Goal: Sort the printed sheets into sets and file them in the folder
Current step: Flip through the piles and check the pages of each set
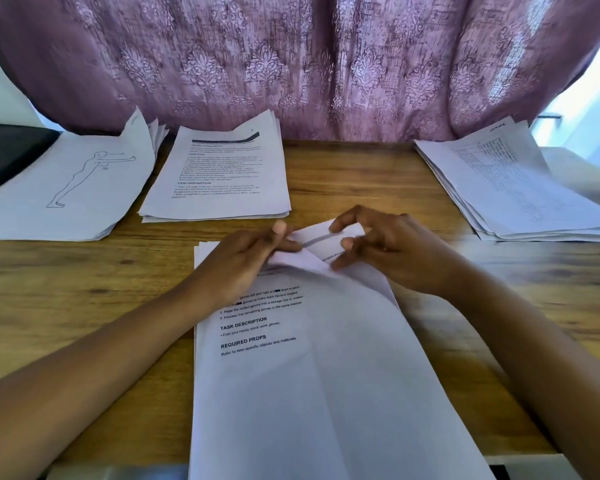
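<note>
On the table, the fingers of the left hand and right hand pinch the curled far edge of the sheet. Beyond lie a left stack, middle stack and right stack.

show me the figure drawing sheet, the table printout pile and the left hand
figure drawing sheet (66, 188): head view, sheet's middle
table printout pile (510, 181): head view, top sheet's middle
left hand (243, 261): head view, back of hand

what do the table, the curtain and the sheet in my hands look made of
Table: wood or wood-look laminate, with visible grain, knots and a slight sheen.
Curtain: woven mauve fabric, hanging in folds, with a damask pattern.
Sheet: thin white printer paper, matte; its top corner folds over and crease lines show.
</note>
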Demonstrator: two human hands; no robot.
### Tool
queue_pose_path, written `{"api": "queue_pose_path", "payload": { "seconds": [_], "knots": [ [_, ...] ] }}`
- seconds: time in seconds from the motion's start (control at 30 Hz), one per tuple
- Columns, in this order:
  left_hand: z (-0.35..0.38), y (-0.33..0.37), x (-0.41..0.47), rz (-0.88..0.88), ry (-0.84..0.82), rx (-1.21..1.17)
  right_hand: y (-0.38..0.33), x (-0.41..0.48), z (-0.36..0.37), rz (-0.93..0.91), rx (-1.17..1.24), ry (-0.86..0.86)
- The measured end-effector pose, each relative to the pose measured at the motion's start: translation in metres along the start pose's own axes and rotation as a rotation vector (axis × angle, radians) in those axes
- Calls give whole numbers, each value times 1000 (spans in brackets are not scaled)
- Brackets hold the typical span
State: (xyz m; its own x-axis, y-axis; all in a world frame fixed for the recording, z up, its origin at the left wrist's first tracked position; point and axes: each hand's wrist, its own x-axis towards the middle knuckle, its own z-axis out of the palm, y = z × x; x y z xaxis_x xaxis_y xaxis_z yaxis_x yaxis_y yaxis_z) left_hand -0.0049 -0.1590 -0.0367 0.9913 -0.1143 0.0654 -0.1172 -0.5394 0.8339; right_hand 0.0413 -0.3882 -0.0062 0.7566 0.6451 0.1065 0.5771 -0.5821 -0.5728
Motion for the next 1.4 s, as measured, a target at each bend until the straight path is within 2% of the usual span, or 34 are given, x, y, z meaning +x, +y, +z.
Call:
{"api": "queue_pose_path", "payload": {
  "seconds": [0.07, 0.13, 0.23, 0.4, 0.5, 0.57, 0.7, 0.73, 0.8, 0.87, 0.93, 0.97, 1.07, 1.17, 1.23, 1.3, 1.4],
  "knots": [
    [1, -6, 3, 8, -19, 15, 6, 3, 0, 41, -246, 29],
    [2, -10, 4, 23, -26, 23, 9, 3, 3, 103, -353, -65],
    [4, -12, 4, 37, -8, 80, 5, 2, 4, 128, -282, -63],
    [4, -13, 5, 46, -11, 75, -2, -1, -2, 196, -184, 239],
    [4, -12, 4, 42, -8, 56, -5, -1, 2, 161, -130, 286],
    [3, -8, 2, 48, 24, 23, -8, -1, 4, 86, -40, 253],
    [1, -3, -1, 2, 36, -68, -14, -3, 6, -47, -18, -67],
    [2, -4, 0, -10, 23, -46, -14, -2, 6, -40, -8, -90],
    [4, -7, 2, -5, -13, 18, -9, 0, 4, 21, 15, -24],
    [5, -11, 4, 18, -29, 92, -4, 1, 2, 81, -206, 19],
    [5, -13, 4, 24, -26, 123, 1, 0, 2, 138, -377, -63],
    [4, -13, 4, 25, -18, 125, 1, 0, 3, 154, -384, -94],
    [4, -12, 4, 31, -9, 130, -1, -2, 1, 193, -294, -54],
    [4, -11, 3, 25, -7, 121, -1, -2, -4, 273, -92, 146],
    [4, -8, 2, 28, -6, 98, -3, -2, -4, 286, 38, 220],
    [3, -3, -1, 33, 16, 39, -9, -3, -2, 199, 71, 175],
    [1, 2, -4, 4, 34, -46, -20, -5, 2, 143, 48, -66]
  ]
}}
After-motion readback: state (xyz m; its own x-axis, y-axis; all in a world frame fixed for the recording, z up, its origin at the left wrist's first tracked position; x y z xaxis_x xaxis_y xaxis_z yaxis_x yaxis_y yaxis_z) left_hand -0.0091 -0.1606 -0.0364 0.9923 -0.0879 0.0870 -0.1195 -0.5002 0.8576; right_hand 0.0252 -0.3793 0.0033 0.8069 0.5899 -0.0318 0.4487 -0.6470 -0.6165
